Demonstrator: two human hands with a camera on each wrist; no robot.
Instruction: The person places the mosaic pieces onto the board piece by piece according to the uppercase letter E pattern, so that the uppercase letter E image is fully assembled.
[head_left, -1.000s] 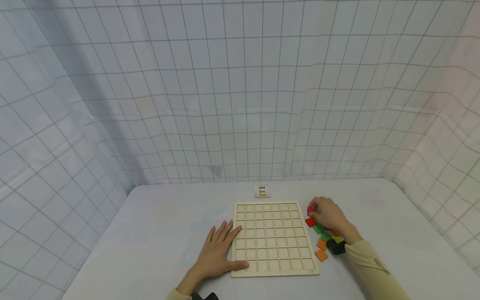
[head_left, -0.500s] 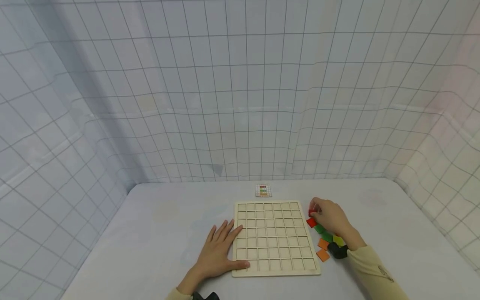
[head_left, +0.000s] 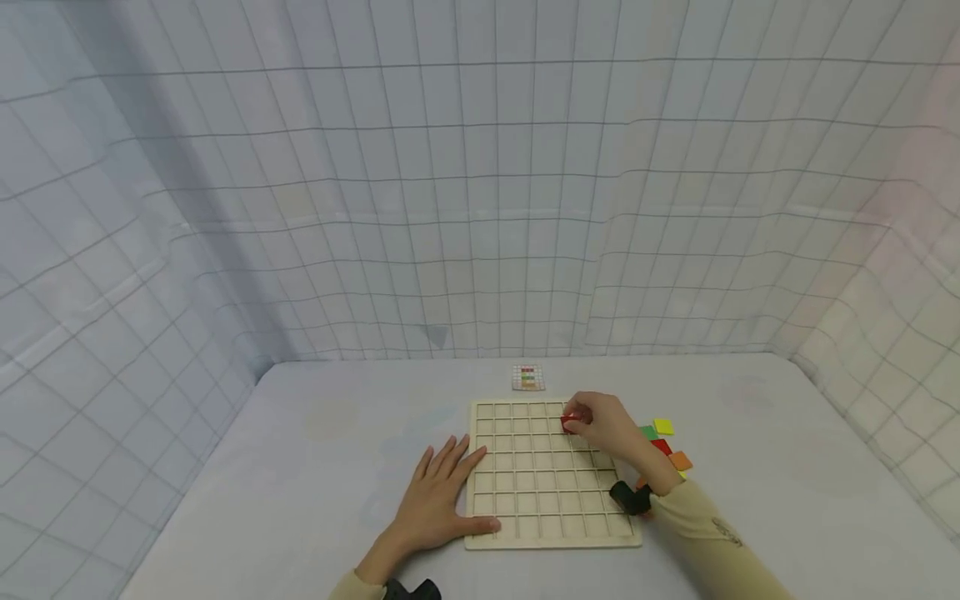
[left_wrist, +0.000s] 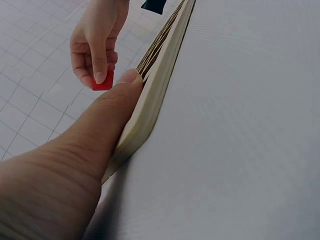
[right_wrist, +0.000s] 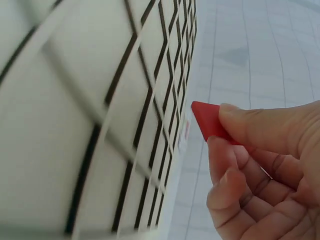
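A cream board [head_left: 555, 504] divided into square cells lies on the white table. My left hand [head_left: 435, 508] rests along its left side with fingers spread, the thumb lying on the board's front left corner. Over the back right part of the board, my right hand [head_left: 609, 429] pinches a red square tile [right_wrist: 212, 120] between thumb and fingers. In the right wrist view the tile is held above the cells, one corner pointing outward. The left wrist view also shows the red tile [left_wrist: 103, 81], beyond my left thumb [left_wrist: 107, 115].
Several loose tiles lie right of the board, among them a yellow tile [head_left: 663, 427], a green tile [head_left: 648, 432], a red tile [head_left: 661, 447] and an orange tile [head_left: 681, 461]. Behind the board lies a small card [head_left: 528, 377] printed with a coloured grid. A white gridded curtain [head_left: 480, 208] surrounds the table.
My right hand has lifted the red tile from the pile and carried it left over the board. More of the loose tiles show now. My left hand has stayed in place.
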